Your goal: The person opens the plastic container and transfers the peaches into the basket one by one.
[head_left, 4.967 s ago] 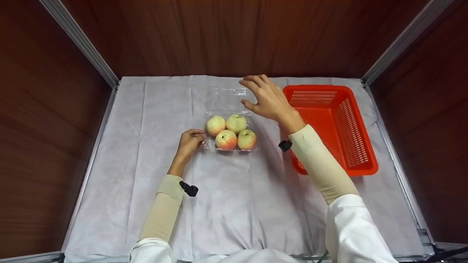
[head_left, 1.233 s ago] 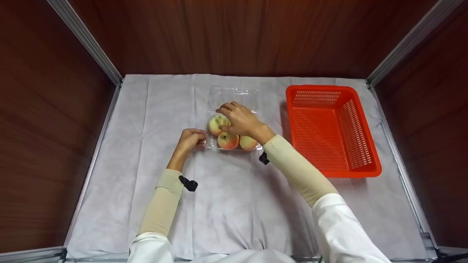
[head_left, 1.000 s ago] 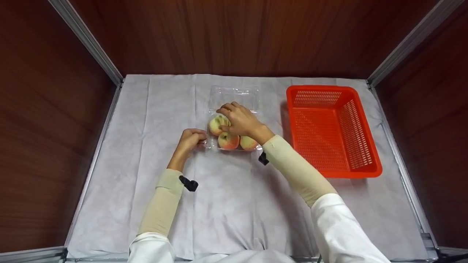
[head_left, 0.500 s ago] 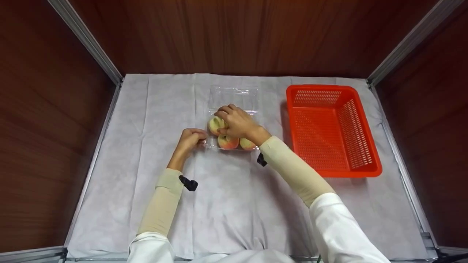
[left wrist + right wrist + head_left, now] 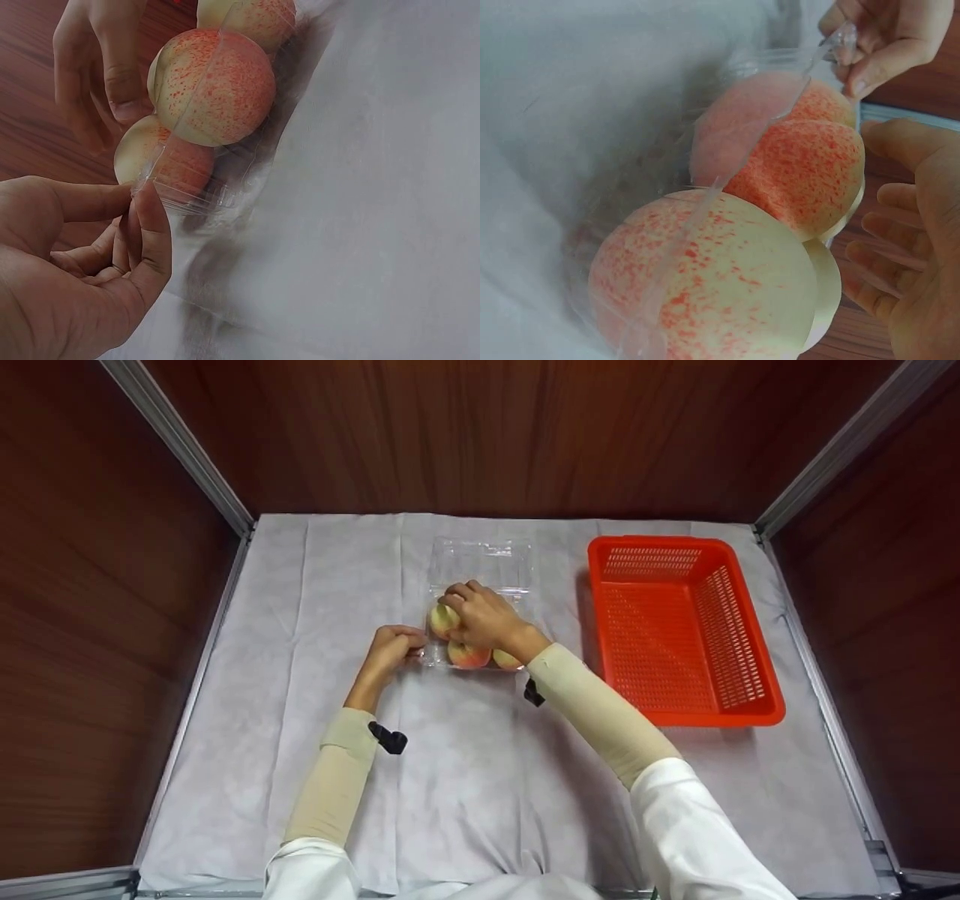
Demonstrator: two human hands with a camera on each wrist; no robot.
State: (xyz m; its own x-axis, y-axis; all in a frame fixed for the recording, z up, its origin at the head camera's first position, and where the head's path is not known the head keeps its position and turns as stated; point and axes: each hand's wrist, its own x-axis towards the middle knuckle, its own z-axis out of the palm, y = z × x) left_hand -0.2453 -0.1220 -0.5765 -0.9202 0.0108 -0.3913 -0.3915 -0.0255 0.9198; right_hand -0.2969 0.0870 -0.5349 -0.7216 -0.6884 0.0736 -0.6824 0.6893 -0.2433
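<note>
A round, yellow-and-pink peach (image 5: 443,620) is sitting in the back-left spot of a clear plastic hinged box (image 5: 437,656), near the centre of the head frame, and the right hand (image 5: 486,616) is hovering right over it! By the look of it, the step in hand is a careful placing of fingers around this fruit, and doing it well is calling for a soft, even touch from both sides, no squeezing, and fingertips clearing the thin wall. The right hand's fingers are hanging relaxed and loosely bent, with no firm hold showing; whether they are touching skin, I cannot tell.

So the peach is lying just beneath the fingers and left of the palm. Crowding in are a blushing front-left peach (image 5: 469,657), a speckled front-right peach (image 5: 712,277) and, peeping out behind in the right wrist view, a pale back-right peach (image 5: 825,292); nudging those is the risk.

Meanwhile the left hand (image 5: 393,649) is pinching the box's near-left corner between thumb and finger, and steadying it is helping: light plastic is probably prone to sliding. The see-through lid (image 5: 481,562) is lying open above the fruit. Farther out, a bright red slatted plastic basket (image 5: 656,645) is standing at the right of the frame on the white cloth-covered desk (image 5: 322,600).
</note>
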